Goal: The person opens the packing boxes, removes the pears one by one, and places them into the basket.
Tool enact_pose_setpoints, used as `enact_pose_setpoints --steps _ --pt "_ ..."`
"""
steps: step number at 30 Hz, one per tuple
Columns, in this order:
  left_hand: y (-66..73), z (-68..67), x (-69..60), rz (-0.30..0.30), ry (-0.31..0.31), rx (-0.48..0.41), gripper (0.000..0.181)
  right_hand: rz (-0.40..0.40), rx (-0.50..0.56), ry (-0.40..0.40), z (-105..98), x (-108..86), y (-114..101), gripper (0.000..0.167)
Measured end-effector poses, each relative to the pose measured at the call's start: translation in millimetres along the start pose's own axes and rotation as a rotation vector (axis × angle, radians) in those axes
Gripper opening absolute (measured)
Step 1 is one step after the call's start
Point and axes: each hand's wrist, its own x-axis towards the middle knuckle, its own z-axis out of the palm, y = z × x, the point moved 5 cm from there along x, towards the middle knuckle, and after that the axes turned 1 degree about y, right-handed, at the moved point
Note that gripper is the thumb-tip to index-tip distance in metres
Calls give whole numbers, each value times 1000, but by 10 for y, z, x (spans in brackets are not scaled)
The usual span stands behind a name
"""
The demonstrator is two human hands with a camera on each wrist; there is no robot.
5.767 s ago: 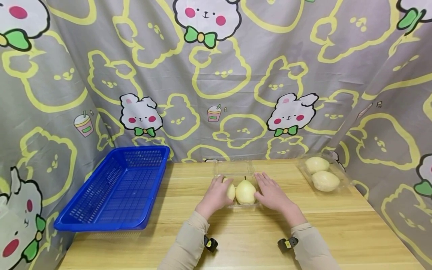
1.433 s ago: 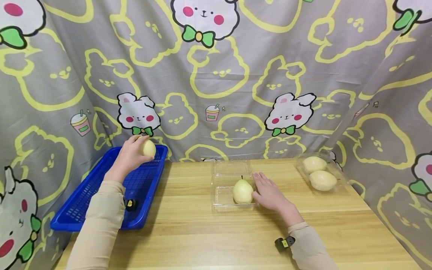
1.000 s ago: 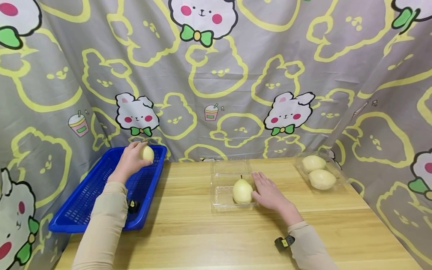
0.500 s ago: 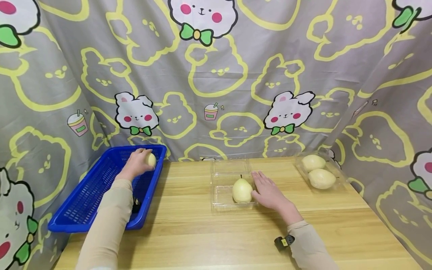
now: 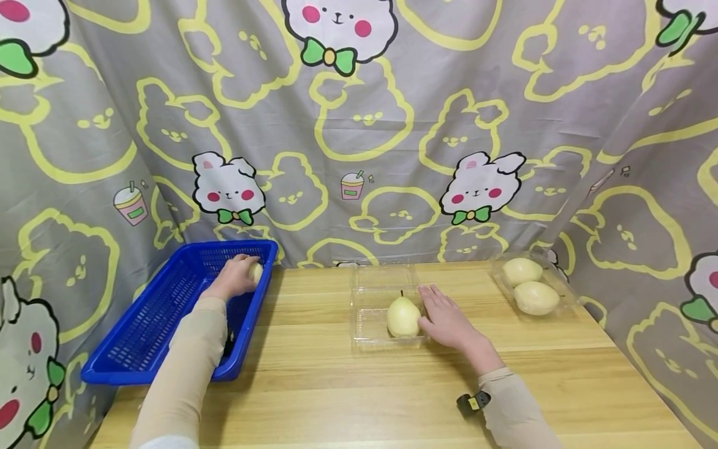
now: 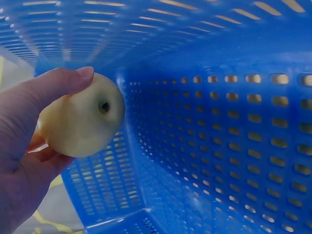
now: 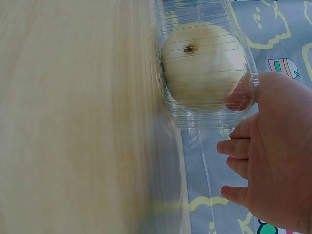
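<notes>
My left hand (image 5: 239,277) is down inside the blue plastic basket (image 5: 259,312), near its far right corner. It grips a pale yellow pear (image 6: 83,122), thumb on top and fingers beneath in the left wrist view; the fruit hangs close to the perforated wall. A second pear (image 5: 402,317) stands stem up in the right part of an open clear plastic container (image 5: 364,321). Along that container's right side lies my right hand (image 5: 449,319), fingers extended, the thumb reaching over the edge beside the pear. Whether the thumb touches the pear is unclear.
At the back right, another clear container (image 5: 566,293) holds two pears (image 5: 535,298) lying on their sides. The wooden table (image 5: 336,393) reaches back to a patterned curtain (image 5: 387,125), which also hangs at both sides.
The left hand took a pear from the middle container, carried it left over the basket, then lowered it inside. The right hand has stayed by the container.
</notes>
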Motion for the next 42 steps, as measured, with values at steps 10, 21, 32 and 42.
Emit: enact_pose_setpoints --steps 10,21,32,42 --pt "-59 144 25 -7 -61 26 65 -4 6 1 -18 -11 -22 70" --pt "-77 196 29 -44 -127 -25 67 -12 -2 7 -29 -12 -23 70" --pt "-132 177 10 -37 -122 -71 71 -10 0 10 -17 -11 -10 70" --pt "-173 152 -9 -57 -100 -106 72 -11 4 6 -3 -9 -5 70"
